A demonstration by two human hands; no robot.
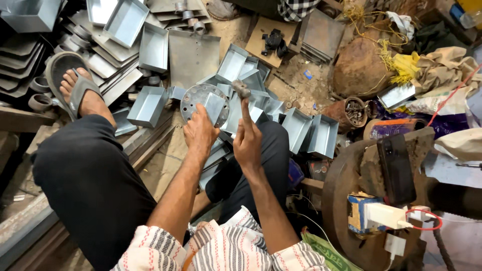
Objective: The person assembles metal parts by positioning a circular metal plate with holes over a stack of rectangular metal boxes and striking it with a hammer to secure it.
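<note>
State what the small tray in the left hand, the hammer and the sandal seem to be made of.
Tray, held by the left hand: probably galvanised sheet steel; dull grey sheen, folded edges.
Hammer in the right hand: dark metal head; handle mostly hidden.
Sandal: likely rubber, matte grey.

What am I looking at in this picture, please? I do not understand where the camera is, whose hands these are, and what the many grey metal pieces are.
There is one picture, taken by a camera worn on a person's head and looking down, so the two bare arms reaching forward belong to that person, who sits low on the floor.

The left hand grips a round grey metal disc with small holes, with a small folded piece of grey sheet metal against it. The right hand holds a hammer with a metal head raised just above them.

All around on the dusty ground lie shallow grey sheet-metal trays, some loose, some stacked. At the right, a black phone leans on a round rusty block, near a white charger. The person's foot in a grey sandal shows at the left.
</note>
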